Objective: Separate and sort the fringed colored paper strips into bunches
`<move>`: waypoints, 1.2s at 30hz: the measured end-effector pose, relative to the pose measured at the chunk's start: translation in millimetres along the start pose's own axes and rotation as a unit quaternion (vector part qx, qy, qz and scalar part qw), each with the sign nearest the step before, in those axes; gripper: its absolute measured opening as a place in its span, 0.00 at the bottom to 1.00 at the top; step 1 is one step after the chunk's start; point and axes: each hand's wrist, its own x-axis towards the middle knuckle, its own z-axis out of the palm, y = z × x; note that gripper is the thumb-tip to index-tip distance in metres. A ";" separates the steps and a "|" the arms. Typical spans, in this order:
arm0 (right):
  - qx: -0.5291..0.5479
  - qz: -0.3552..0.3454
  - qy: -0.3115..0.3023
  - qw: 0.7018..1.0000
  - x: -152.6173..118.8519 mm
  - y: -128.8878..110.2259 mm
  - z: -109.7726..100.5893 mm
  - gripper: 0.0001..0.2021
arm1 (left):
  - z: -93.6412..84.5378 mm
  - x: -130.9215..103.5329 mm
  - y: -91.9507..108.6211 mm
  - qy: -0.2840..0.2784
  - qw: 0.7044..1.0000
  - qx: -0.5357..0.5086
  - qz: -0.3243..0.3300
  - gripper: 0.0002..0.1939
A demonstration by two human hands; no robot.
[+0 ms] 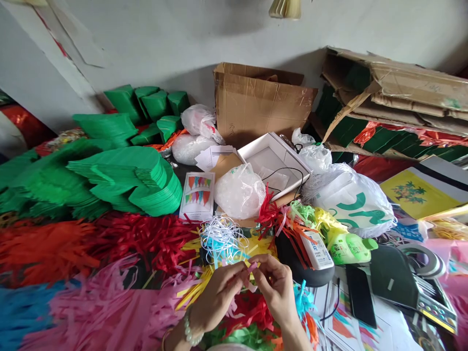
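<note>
Left hand (219, 290) and right hand (276, 285) come together, fingertips pinched on a small pink strip (252, 267) between them, near the bottom centre of the view. The strip looks curled or folded, with one end hanging below the fingers; whether it is knotted or fastened, I cannot tell. That piece seems partway through handling.

Just beyond the hands lies a tangle of white cord (223, 234), and yellow strips (188, 295) spread beside the left wrist. Between the forearms are red tassels (250, 312).

Further left, heaps of pink strips (98, 297), orange strips (44, 248) and dark red strips (142, 239) lie already cut narrow. Behind them stand stacks of green sheets (157, 192), shaped but without fringe. A printed card (197, 195) next to those stacks shows rows of coloured tassels.

With so many loose strips about, I judge that cutting is well advanced for several colours, while much handling of single pieces probably remains.
</note>
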 end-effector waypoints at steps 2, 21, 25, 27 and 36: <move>0.018 -0.009 -0.004 1.000 -0.2 1.0 2.1 0.13 | -0.4 -0.4 2.0 -0.010 1.000 0.021 0.003 0.21; 0.127 0.028 -0.026 0.991 -7.1 -4.3 4.8 0.15 | 3.9 7.9 -2.1 0.035 0.997 -0.063 -0.020 0.24; 0.114 0.010 -0.028 0.993 -6.2 1.0 5.1 0.15 | 0.9 6.5 -2.4 0.020 0.998 -0.058 -0.017 0.23; 0.091 0.001 -0.025 0.996 -4.9 2.8 3.8 0.17 | -0.9 5.9 -3.7 -0.002 0.999 -0.045 -0.010 0.23; 0.006 0.011 -0.059 0.998 1.2 7.8 -1.9 0.14 | -3.9 6.3 -10.0 0.019 0.948 0.301 0.103 0.14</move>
